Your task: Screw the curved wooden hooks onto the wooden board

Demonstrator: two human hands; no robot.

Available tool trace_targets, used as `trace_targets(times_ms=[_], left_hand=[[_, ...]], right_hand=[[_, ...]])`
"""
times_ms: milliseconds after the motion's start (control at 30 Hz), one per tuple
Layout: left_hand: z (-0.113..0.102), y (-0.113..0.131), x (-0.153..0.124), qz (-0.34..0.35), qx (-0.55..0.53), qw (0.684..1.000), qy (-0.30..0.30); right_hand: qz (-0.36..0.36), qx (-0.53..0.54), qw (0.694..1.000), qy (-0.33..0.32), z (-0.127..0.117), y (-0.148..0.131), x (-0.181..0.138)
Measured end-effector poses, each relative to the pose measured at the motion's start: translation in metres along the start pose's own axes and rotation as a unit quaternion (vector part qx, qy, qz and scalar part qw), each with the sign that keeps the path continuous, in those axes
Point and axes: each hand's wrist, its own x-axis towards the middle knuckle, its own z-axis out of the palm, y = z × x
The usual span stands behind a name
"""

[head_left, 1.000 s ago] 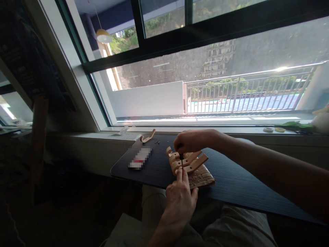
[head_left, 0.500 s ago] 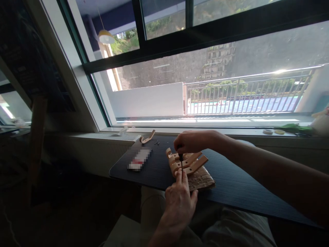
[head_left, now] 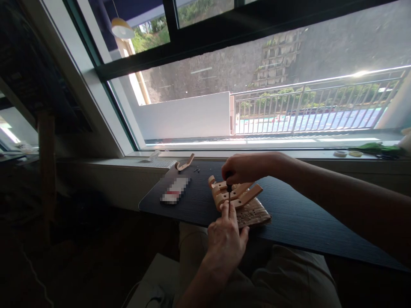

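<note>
My right hand (head_left: 239, 167) is closed round the dark handle of a screwdriver (head_left: 229, 188), held upright with its shaft pointing down. Its tip is hidden at the fingertips of my left hand (head_left: 226, 241). The left hand's index and middle fingers are stretched out, touching the nearest wooden hook (head_left: 247, 196), with the thumb apart. Several curved wooden hooks with dark holes lie side by side on a brown, corrugated-looking board (head_left: 255, 216) at the table's near edge. Another wooden hook (head_left: 185, 164) lies loose at the back left, with small screws (head_left: 197, 170) beside it.
The dark table (head_left: 295, 222) stands against a window sill. A blurred-out white and red packet (head_left: 175, 190) lies on its left. Tape rolls (head_left: 340, 153) and green leaves (head_left: 369, 148) are on the sill at right. A white box-like surface (head_left: 157, 273) is low beside my legs.
The camera view has tilted down a little, so the scene sits higher. Both hands keep their places at the hooks, the right still on the screwdriver.
</note>
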Motion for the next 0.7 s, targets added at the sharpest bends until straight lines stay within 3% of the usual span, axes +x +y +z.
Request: trace_targets(times_ms=[700], left_hand=[[-0.004,0.001,0.003,0.003,0.006,1.000,-0.022]], right_hand=[[0.016,0.036,0.999,-0.005,0.005,0.015,0.009]])
